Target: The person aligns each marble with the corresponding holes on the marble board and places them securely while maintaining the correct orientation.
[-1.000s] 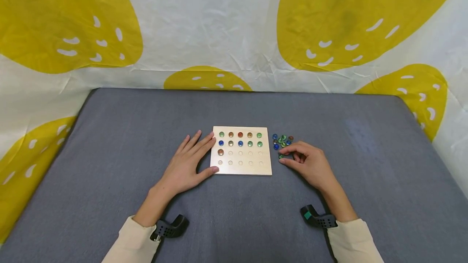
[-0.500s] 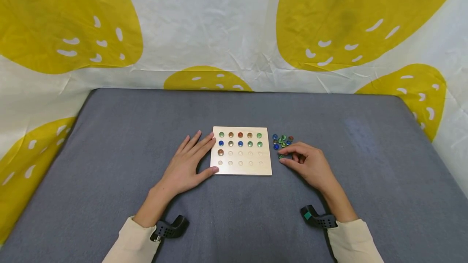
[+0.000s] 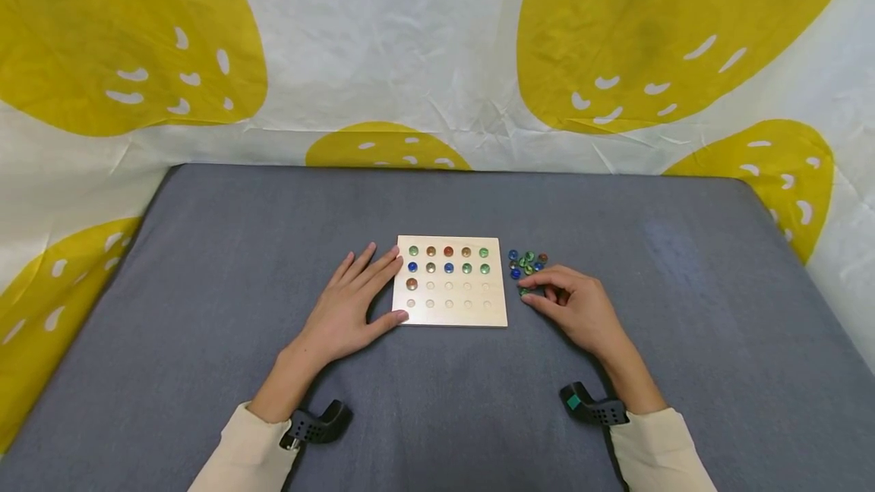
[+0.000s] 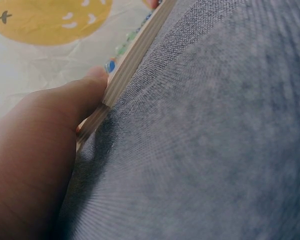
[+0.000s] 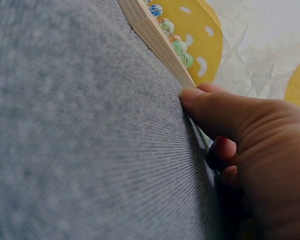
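In the head view a pale wooden board (image 3: 448,316) with rows of round hollows lies on the grey cloth. Glass marbles fill its two back rows, and a brown marble (image 3: 412,284) sits at the left of the third row. My left hand (image 3: 345,313) rests with spread, straight fingers at the board's left edge, the thumb on its near corner. Just right of the board my right hand (image 3: 577,310) pinches a green marble (image 3: 524,291) between thumb and index finger, low over the cloth. The right wrist view hides that marble behind the thumb (image 5: 205,104).
A loose cluster of marbles (image 3: 526,263), blue, green and brown, lies beyond my right fingertips, right of the board. The grey cloth (image 3: 437,416) covers the table. Behind it hangs a white curtain (image 3: 383,36) with yellow shapes.
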